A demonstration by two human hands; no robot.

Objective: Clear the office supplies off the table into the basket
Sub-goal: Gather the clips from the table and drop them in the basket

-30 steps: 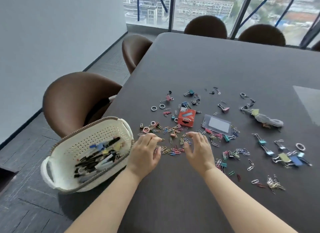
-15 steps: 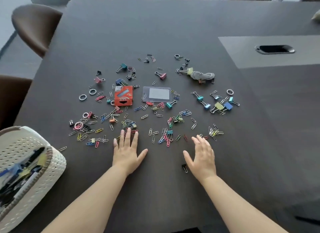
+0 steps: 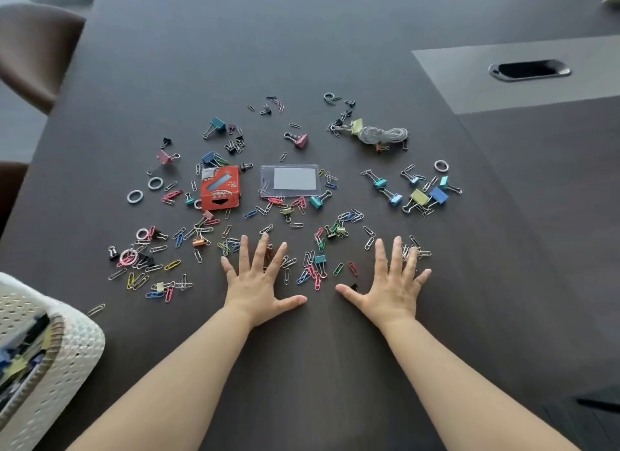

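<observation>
Coloured paper clips (image 3: 310,276) and binder clips (image 3: 419,197) lie scattered over the dark table (image 3: 302,366). Among them sit a red staple box (image 3: 220,188), a clear badge holder (image 3: 289,180), metal rings (image 3: 135,197) and a coiled grey cord (image 3: 382,135). My left hand (image 3: 260,281) lies flat with fingers spread, fingertips over some paper clips. My right hand (image 3: 392,282) is flat and spread too, fingers resting on a small pile of silver clips. Neither hand holds anything. The white perforated basket (image 3: 72,353) stands at the lower left, with pens and other supplies inside.
Brown chairs (image 3: 33,47) stand along the table's left side. A cable port (image 3: 528,70) sits in a lighter panel at the upper right. One paper clip (image 3: 95,309) lies alone beside the basket.
The view swung right from the basket to the middle of the table. My hands moved apart from each other and spread flat, fingers now over the nearest clips.
</observation>
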